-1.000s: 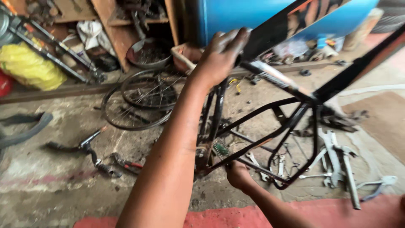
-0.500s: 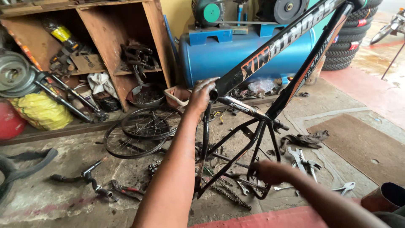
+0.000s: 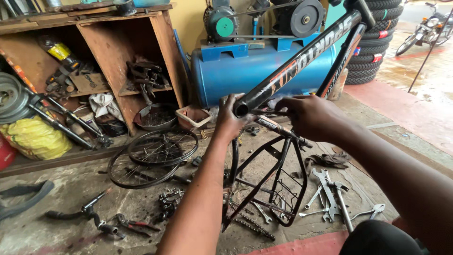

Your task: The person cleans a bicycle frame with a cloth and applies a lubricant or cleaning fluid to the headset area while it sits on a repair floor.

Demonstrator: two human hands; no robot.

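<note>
The black tubular bicycle frame with orange-and-white lettering [image 3: 302, 61] slants from upper right to lower centre, its open tube end at the middle of the view, in front of the blue cylindrical air-compressor tank [image 3: 250, 71]. Held at this tilt, the tube end faces the person, which appears to put it within reach of both hands. The left hand [image 3: 230, 118] is wrapped around the frame just beneath that open end, fingers clenched on the metal, seemingly to steady it. The right hand [image 3: 306, 115] meets the frame from the other side, its fingers curled around the thin stays close to the tube mouth; whether they pinch a small part there I cannot tell.

Below the hands hangs a black wire rear carrier rack [image 3: 278, 184], joined to the frame and reaching toward the concrete floor [image 3: 56, 236]. Loose steel spanners [image 3: 325, 189] lie spread on the floor just right of the rack, likely laid out for easy picking. A bicycle chain [image 3: 250, 224] lies near the rack's foot. To the left, two spoked bicycle wheels [image 3: 151, 158] lie overlapping flat on the ground, and red-handled pliers [image 3: 137, 223] rest nearer the camera. Behind stands a wooden shelf unit [image 3: 118, 47] crammed with parts, and black tyres [image 3: 377, 52] are stacked at upper right.
</note>
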